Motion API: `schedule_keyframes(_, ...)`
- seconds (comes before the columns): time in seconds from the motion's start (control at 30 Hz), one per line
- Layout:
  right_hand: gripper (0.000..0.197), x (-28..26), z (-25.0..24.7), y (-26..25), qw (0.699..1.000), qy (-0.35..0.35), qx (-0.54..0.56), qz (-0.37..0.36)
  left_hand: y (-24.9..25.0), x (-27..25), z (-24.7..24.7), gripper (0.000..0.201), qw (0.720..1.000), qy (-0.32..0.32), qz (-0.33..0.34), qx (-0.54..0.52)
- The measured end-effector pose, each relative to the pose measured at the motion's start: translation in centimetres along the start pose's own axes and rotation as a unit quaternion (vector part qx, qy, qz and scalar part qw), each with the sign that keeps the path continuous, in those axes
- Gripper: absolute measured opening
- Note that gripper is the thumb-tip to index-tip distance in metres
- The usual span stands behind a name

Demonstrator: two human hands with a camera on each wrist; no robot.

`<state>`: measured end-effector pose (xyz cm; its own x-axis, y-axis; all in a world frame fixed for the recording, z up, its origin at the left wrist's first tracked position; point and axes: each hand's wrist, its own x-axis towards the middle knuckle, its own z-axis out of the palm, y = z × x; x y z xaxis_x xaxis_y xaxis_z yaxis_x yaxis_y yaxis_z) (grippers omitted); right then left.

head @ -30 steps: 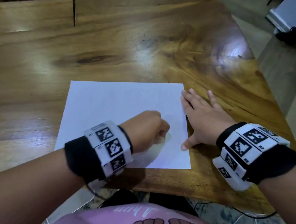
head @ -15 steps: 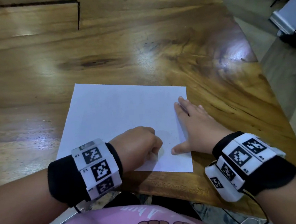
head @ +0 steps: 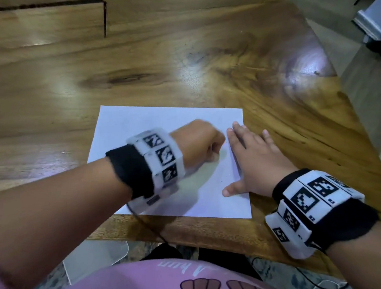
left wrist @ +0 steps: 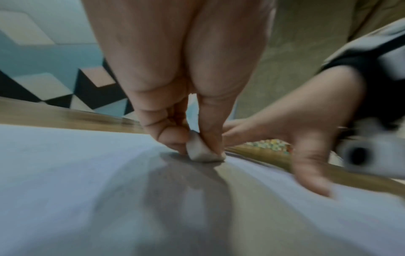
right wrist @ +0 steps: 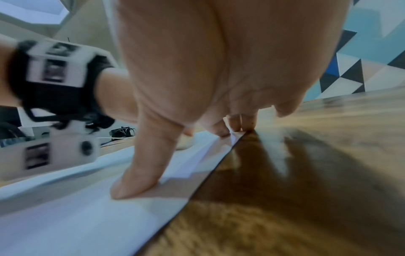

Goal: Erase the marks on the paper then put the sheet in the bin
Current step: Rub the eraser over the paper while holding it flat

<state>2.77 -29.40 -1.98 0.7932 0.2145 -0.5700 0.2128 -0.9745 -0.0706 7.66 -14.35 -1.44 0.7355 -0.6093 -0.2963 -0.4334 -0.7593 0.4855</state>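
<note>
Now left hand (head: 199, 141) pinching eraser (left wrist: 202, 149) on paper (head: 136, 126), right hand (head: 253, 159) flat

Lighting's decent, soft and from overhead. The glossy wooden table (head: 176, 52) throws white glare patches, strongest near its right edge. The left hand (head: 198, 143) is smeared with motion blur and casts a soft shadow on the paper (head: 136, 126). Both wrist views are mushy, bent at the edges, with blurry backgrounds and dark hand shadows.
</note>
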Motion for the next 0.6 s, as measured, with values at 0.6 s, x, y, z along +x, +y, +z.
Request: schedule_keyframes(0.6, 0.127, -0.3, -0.4, -0.2, 1.000, -0.004, -0.011, 0.008, -2.1, -5.1, 3.0, 0.008, 0.993, -0.049, 0.073, 0.081)
